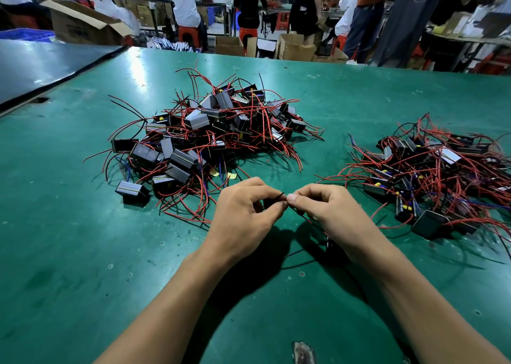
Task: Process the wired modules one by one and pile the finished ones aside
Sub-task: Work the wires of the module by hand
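A large heap of black wired modules (210, 131) with red leads lies on the green table (69, 239), ahead and to the left. A second, flatter pile of wired modules (431, 175) spreads at the right. My left hand (243, 211) and my right hand (326, 209) meet in front of me, low over the table, fingertips together. Both pinch a thin black wire (279, 196) between thumb and fingers. The wire runs down under my right hand toward a dark module (330, 243), mostly hidden by my wrist.
Small yellow scraps (231, 175) lie near the big heap. A darker table (41, 65) adjoins at the far left. Beyond the far edge, people sit and stand among cardboard boxes (83, 23) and red stools. A worn patch (303, 352) marks the near edge.
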`<state>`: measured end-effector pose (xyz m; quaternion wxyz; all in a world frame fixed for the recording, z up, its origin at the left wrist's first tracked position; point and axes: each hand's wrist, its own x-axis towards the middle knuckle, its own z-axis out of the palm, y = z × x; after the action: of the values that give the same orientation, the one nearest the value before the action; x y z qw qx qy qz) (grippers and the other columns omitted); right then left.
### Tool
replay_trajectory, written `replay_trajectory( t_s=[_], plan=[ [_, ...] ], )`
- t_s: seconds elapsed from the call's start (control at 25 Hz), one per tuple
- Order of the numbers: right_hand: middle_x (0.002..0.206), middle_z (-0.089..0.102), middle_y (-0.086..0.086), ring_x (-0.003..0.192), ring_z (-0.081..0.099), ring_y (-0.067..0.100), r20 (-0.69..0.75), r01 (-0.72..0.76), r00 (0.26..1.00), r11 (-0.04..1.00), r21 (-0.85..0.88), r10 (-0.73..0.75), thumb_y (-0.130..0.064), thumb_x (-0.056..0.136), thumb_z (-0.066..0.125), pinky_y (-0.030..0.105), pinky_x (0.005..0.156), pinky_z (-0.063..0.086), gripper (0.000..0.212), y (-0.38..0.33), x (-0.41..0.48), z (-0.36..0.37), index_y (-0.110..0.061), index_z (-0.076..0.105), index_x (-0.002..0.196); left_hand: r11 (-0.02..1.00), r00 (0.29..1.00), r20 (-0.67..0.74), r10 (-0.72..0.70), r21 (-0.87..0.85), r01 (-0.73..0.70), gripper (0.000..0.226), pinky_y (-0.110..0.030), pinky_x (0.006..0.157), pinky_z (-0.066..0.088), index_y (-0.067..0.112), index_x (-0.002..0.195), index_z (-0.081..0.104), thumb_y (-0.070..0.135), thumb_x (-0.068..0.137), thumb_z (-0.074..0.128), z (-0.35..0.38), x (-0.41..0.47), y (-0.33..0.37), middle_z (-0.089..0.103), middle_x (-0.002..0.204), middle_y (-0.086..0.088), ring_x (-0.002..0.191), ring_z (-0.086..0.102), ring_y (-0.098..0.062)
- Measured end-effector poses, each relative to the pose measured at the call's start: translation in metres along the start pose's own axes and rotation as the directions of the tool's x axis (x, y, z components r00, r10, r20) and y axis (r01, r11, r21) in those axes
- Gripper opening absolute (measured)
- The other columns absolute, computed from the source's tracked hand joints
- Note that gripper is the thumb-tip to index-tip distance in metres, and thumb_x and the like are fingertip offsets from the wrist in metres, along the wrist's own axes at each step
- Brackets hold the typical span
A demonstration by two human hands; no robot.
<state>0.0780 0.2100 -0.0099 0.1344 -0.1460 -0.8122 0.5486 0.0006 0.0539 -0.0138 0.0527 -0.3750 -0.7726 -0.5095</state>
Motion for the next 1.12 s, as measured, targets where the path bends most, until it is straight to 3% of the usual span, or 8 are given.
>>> replay_trajectory(
  t_s=[0.08,0.2,0.32,0.4,0.56,0.72,1.0,1.12],
  plan=[
    [0.068,0.063,-0.011,0.057,0.049,0.002,-0.075,0.160,0.983,0.982,-0.096,-0.168,-0.021,0.086,0.077,0.015,0.058,0.039,0.010,0.000,-0.003,-0.001,-0.017,0.070,0.081,0.999,0.999,-0.002,-0.034,-0.026,0.034,0.002,-0.018,0.056,0.040,0.014,0.081,0.079,0.013,0.080,0.079,0.000,0.001,-0.001,0.064,0.071,0.005,0.057,0.050,-0.004],
    [0.086,0.067,-0.007,0.063,0.057,0.009,-0.102,0.454,0.854,0.827,-0.331,-0.510,-0.014,0.082,0.082,0.018,0.068,0.046,0.014,0.004,-0.003,-0.005,-0.015,0.074,0.093,0.993,0.996,0.001,-0.084,-0.079,0.084,0.002,-0.019,0.056,0.040,0.014,0.079,0.079,0.016,0.080,0.080,-0.001,0.001,-0.002,0.065,0.071,0.006,0.055,0.048,-0.004],
    [0.094,0.067,-0.003,0.066,0.061,0.021,-0.063,0.549,0.778,0.726,-0.415,-0.625,-0.016,0.084,0.080,0.039,0.067,0.052,0.016,0.011,0.000,-0.009,-0.014,0.077,0.100,0.986,0.992,0.040,-0.119,-0.115,0.123,0.002,-0.018,0.056,0.039,0.016,0.079,0.079,0.016,0.079,0.081,-0.003,0.003,-0.003,0.065,0.072,0.005,0.054,0.046,-0.003],
    [0.094,0.067,-0.005,0.070,0.063,0.025,-0.045,0.562,0.759,0.689,-0.457,-0.649,-0.023,0.087,0.076,0.046,0.066,0.052,0.012,0.016,0.002,-0.010,-0.017,0.079,0.098,0.984,0.990,0.057,-0.126,-0.122,0.132,0.005,-0.015,0.056,0.036,0.019,0.077,0.078,0.016,0.079,0.081,-0.003,0.003,-0.003,0.063,0.069,0.008,0.053,0.045,-0.003],
    [0.091,0.063,-0.008,0.068,0.059,0.021,-0.017,0.549,0.777,0.692,-0.469,-0.629,-0.036,0.092,0.068,0.045,0.066,0.051,0.018,0.018,0.003,-0.008,-0.021,0.077,0.095,0.984,0.991,0.054,-0.125,-0.124,0.130,0.007,-0.015,0.055,0.035,0.022,0.075,0.077,0.017,0.078,0.081,-0.004,0.002,-0.006,0.061,0.067,0.010,0.052,0.044,-0.003],
    [0.084,0.059,-0.009,0.068,0.056,0.016,-0.021,0.501,0.823,0.743,-0.443,-0.567,-0.028,0.092,0.065,0.042,0.067,0.049,0.012,0.014,0.001,-0.001,-0.019,0.070,0.087,0.987,0.994,0.028,-0.107,-0.118,0.109,0.007,-0.015,0.055,0.037,0.022,0.076,0.078,0.016,0.078,0.081,-0.004,0.002,-0.006,0.063,0.069,0.008,0.053,0.047,-0.003],
    [0.075,0.053,-0.018,0.071,0.056,0.015,-0.025,0.427,0.863,0.756,-0.497,-0.504,-0.030,0.087,0.062,0.042,0.074,0.046,0.012,0.006,0.000,0.001,-0.032,0.057,0.076,0.999,1.000,-0.006,-0.002,0.035,0.003,0.002,-0.021,0.060,0.044,0.017,0.081,0.079,0.017,0.079,0.080,0.003,0.002,-0.003,0.066,0.073,0.007,0.060,0.053,-0.004],
    [0.077,0.057,-0.017,0.070,0.057,0.014,-0.053,0.397,0.873,0.772,-0.497,-0.484,-0.029,0.090,0.069,0.042,0.075,0.048,0.013,0.005,0.000,0.001,-0.028,0.065,0.078,0.997,1.000,-0.030,-0.003,0.076,0.005,0.005,-0.028,0.063,0.047,0.017,0.085,0.079,0.020,0.081,0.079,0.004,0.003,-0.005,0.066,0.075,0.007,0.061,0.055,-0.006]
  ],
)
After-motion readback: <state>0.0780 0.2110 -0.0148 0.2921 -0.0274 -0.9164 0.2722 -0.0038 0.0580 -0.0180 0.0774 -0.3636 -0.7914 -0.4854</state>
